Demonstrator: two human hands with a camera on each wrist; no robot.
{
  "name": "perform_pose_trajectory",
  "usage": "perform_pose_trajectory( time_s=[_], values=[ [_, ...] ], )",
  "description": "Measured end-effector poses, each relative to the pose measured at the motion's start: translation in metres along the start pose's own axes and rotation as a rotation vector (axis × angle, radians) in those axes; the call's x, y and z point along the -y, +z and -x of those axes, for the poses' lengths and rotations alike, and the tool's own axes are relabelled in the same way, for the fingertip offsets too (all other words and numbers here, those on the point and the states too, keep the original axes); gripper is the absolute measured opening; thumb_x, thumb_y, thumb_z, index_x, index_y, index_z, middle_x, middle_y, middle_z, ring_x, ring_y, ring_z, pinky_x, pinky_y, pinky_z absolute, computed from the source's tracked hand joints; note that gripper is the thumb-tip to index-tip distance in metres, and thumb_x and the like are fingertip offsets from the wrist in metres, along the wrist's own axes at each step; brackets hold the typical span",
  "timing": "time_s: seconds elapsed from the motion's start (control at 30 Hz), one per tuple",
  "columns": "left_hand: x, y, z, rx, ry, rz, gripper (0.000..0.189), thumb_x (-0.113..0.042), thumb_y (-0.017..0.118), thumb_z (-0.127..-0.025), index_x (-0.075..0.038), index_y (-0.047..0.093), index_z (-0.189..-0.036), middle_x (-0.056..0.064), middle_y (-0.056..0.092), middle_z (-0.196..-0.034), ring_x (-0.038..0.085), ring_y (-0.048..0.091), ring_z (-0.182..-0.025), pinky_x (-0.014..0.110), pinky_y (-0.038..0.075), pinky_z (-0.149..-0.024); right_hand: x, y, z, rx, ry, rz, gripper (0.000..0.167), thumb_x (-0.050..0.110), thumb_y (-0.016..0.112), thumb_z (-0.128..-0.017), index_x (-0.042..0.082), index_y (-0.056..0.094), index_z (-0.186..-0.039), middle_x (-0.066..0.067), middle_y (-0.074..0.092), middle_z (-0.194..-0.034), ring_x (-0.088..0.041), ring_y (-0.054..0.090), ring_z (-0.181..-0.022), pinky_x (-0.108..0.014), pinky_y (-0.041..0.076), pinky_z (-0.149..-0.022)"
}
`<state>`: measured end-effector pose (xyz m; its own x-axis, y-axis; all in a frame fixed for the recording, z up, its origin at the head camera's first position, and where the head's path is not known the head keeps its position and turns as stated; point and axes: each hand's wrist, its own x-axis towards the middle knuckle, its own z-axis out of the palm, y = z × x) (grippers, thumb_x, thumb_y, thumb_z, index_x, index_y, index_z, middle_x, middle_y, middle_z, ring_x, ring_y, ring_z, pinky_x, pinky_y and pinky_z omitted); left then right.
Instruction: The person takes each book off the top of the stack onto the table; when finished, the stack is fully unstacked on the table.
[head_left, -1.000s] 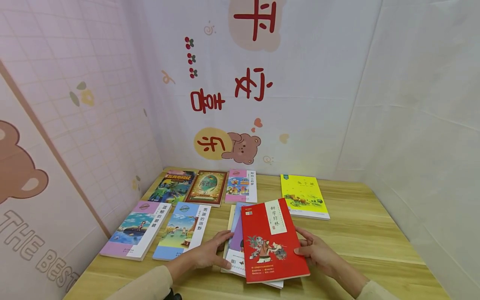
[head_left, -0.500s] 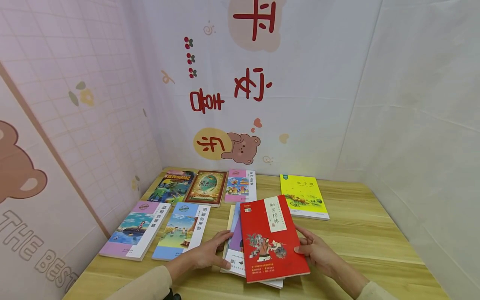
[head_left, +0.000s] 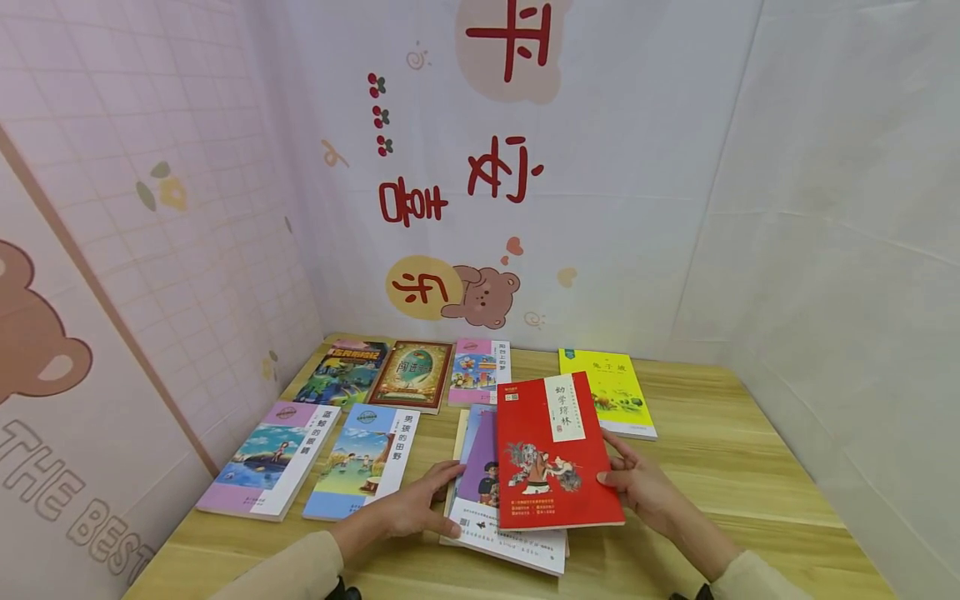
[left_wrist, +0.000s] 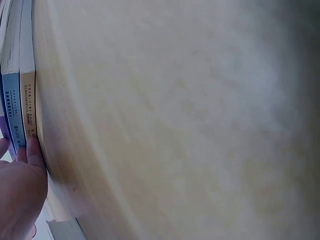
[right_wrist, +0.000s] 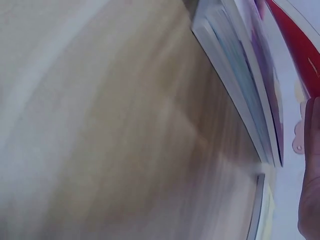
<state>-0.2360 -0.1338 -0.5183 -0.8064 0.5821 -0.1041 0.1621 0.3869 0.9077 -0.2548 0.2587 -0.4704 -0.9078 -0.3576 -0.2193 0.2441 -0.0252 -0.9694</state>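
My right hand (head_left: 643,486) holds a red book (head_left: 558,467) by its right edge, thumb on the cover. The red book is raised and tilted over a stack of books; the right wrist view shows a gap between them. A purple-and-white book (head_left: 517,542) tops the stack, its upper right part hidden under the red one. My left hand (head_left: 412,504) grips the stack's left side, thumb over the lower corner. In the left wrist view its fingers press against the spines, with a blue book (left_wrist: 13,107) above a tan book (left_wrist: 28,105).
A yellow book (head_left: 618,396) lies at the back right, partly behind the red one. Along the back left are a dark green book (head_left: 345,371), a brown-bordered book (head_left: 411,375) and a pink-and-white book (head_left: 476,375). Nearer lie a lilac book (head_left: 266,458) and a light-blue book (head_left: 363,462).
My right hand has raised the red book off the stack and shifted it slightly right, uncovering more of the purple-and-white book. The left hand has stayed at the stack.
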Motion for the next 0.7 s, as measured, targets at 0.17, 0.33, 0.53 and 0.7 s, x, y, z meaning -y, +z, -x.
perform_pose_trajectory(
  time_s=[0.17, 0.33, 0.53, 0.7],
  values=[
    [-0.001, 0.000, -0.001, -0.002, -0.004, -0.008, 0.095, -0.015, 0.083, -0.081, -0.005, 0.026, -0.157, 0.020, 0.013, -0.161, 0.045, 0.020, -0.144, 0.051, 0.030, -0.111, 0.006, -0.012, -0.001, -0.025, -0.008, -0.016, 0.082, 0.000, 0.056, -0.096, 0.016, 0.008, -0.161, -0.008, 0.061, -0.123, -0.024, 0.067, -0.101, -0.043, 0.056, -0.084],
    [-0.002, 0.001, -0.001, -0.002, -0.015, 0.003, 0.095, -0.013, 0.083, -0.081, -0.004, 0.026, -0.157, 0.020, 0.012, -0.162, 0.045, 0.023, -0.143, 0.054, 0.030, -0.110, 0.012, -0.025, -0.002, -0.052, -0.030, -0.036, 0.083, -0.002, 0.054, -0.096, 0.015, 0.005, -0.161, -0.002, 0.062, -0.119, -0.020, 0.067, -0.098, -0.039, 0.057, -0.081],
    [0.000, 0.000, -0.001, 0.000, -0.023, 0.023, 0.095, -0.014, 0.083, -0.082, -0.005, 0.026, -0.157, 0.019, 0.012, -0.162, 0.044, 0.022, -0.144, 0.054, 0.029, -0.111, 0.015, -0.041, -0.005, -0.078, -0.075, -0.024, 0.085, -0.005, 0.051, -0.095, 0.012, -0.001, -0.160, 0.003, 0.063, -0.115, -0.017, 0.069, -0.093, -0.036, 0.058, -0.078],
    [0.000, -0.001, -0.001, 0.001, -0.024, 0.030, 0.095, -0.014, 0.083, -0.082, -0.006, 0.026, -0.157, 0.018, 0.012, -0.162, 0.044, 0.023, -0.143, 0.055, 0.029, -0.110, 0.018, -0.057, -0.009, -0.123, -0.100, -0.021, 0.085, -0.007, 0.051, -0.095, 0.013, 0.001, -0.161, 0.003, 0.064, -0.111, -0.015, 0.069, -0.089, -0.034, 0.058, -0.075]
  ],
)
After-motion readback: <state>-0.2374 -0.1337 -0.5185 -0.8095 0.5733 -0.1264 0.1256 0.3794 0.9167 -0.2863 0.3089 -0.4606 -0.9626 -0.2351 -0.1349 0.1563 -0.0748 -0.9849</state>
